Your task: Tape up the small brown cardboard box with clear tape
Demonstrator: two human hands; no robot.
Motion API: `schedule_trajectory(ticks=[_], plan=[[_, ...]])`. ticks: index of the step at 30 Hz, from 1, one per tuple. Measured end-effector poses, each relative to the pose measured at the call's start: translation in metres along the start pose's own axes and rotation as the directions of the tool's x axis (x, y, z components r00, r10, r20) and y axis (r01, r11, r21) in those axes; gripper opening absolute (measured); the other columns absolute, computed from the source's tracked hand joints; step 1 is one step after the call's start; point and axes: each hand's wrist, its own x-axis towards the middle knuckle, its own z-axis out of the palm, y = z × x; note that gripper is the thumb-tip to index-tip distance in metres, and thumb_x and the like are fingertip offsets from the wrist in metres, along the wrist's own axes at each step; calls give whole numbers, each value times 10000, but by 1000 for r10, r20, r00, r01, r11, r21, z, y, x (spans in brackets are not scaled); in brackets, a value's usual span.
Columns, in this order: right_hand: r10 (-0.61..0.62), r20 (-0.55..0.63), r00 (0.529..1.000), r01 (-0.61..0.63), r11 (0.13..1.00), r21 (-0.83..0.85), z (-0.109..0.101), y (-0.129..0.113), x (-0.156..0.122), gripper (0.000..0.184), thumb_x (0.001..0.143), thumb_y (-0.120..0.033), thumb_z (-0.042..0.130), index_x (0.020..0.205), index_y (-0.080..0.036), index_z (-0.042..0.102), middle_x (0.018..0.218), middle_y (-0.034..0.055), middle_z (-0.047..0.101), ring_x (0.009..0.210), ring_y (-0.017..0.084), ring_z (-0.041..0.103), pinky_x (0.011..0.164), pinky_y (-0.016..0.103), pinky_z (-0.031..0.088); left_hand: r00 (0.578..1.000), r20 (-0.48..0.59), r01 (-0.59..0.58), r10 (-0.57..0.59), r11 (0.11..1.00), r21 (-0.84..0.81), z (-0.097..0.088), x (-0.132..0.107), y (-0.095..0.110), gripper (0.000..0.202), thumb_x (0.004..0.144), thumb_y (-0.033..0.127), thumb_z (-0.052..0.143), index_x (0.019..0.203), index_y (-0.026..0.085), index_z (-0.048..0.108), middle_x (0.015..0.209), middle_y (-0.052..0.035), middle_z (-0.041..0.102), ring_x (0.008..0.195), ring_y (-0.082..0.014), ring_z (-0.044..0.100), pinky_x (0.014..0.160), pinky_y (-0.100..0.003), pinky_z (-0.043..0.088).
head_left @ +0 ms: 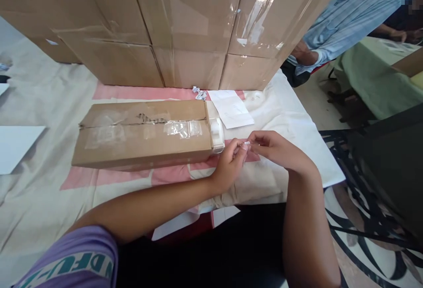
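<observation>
A tiny white piece (246, 143), perhaps rolled paper, sits between my two hands. My left hand (230, 164) is closed, pinching it between thumb and fingers. From the right, my right hand (274, 149) has its thumb and fingertips pressed together at the piece's other end. Just left of my hands lies a long taped cardboard box (145, 147) on its side. Against the box's right end stands a clear and white roll, which looks like a tape roll (217, 133). Beyond my hands a white sheet of paper (231, 109) lies on the cloth.
Stacked cardboard boxes (191, 28) wrapped in clear tape rise along the back. A crumpled bit of paper (200, 94) lies before them. White board (20, 147) is at far left. A person in a blue shirt (343, 23) is behind at right, near a dark chair (390, 169).
</observation>
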Motion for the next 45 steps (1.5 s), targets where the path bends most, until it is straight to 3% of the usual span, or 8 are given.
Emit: schedule_trajectory(ticks=[5, 10, 15, 24, 30, 39, 45], plan=[[-17, 30, 999, 16, 999, 38, -2, -2, -1, 202, 883, -370, 695, 800, -196, 637, 769, 5, 706, 757, 175, 661, 725, 302, 494, 999, 31, -14, 14, 1000, 0, -2, 2, -3, 393, 1010, 554, 534, 807, 221, 480, 661, 45, 430, 611, -113, 396, 618, -272, 337], [-59, 26, 998, 58, 997, 48, -2, 1, 2, 267, 912, -421, 655, 771, -196, 631, 752, -2, 689, 731, 164, 634, 722, 302, 483, 1000, 14, 10, -11, 999, 38, -1, 1, 0, 428, 988, 585, 549, 778, 220, 472, 652, 45, 437, 595, -112, 386, 603, -270, 329], [-78, -53, 996, 74, 995, -67, -5, 5, 2, 229, 896, -360, 645, 749, -186, 644, 720, -21, 618, 717, 143, 553, 689, 281, 418, 1000, 13, 20, -21, 999, 49, -1, 1, 3, 445, 977, 580, 563, 742, 214, 471, 641, 41, 435, 590, -113, 384, 591, -273, 323], [-161, -75, 984, 149, 978, -145, -2, -2, -4, 179, 866, -263, 593, 705, -187, 613, 699, -29, 586, 700, 126, 510, 668, 272, 382, 998, 42, 57, -56, 998, -28, 1, -1, 5, 500, 949, 616, 592, 706, 211, 428, 637, 46, 393, 573, -106, 348, 567, -272, 314], [-146, -59, 988, 141, 987, -75, -2, -1, -8, 184, 841, -237, 600, 666, -198, 558, 620, -43, 557, 598, 111, 523, 602, 257, 413, 991, 93, 107, -99, 991, -84, 0, -3, 6, 499, 911, 624, 646, 727, 211, 435, 626, 55, 362, 552, -95, 312, 514, -254, 241], [-66, 16, 998, 65, 997, 38, -4, 3, -4, 251, 885, -344, 671, 709, -189, 580, 679, -21, 575, 613, 115, 557, 575, 252, 495, 989, 79, 132, -124, 985, -107, -1, -4, 6, 519, 887, 640, 665, 723, 210, 425, 623, 61, 347, 548, -88, 291, 506, -242, 224], [5, 150, 989, -8, 1000, 17, -9, 9, -1, 442, 907, -576, 659, 717, -180, 606, 685, -3, 544, 642, 130, 541, 532, 241, 476, 996, 44, 86, -83, 994, -70, -2, -3, 4, 506, 899, 659, 641, 744, 209, 466, 626, 55, 375, 559, -96, 307, 521, -252, 263]])
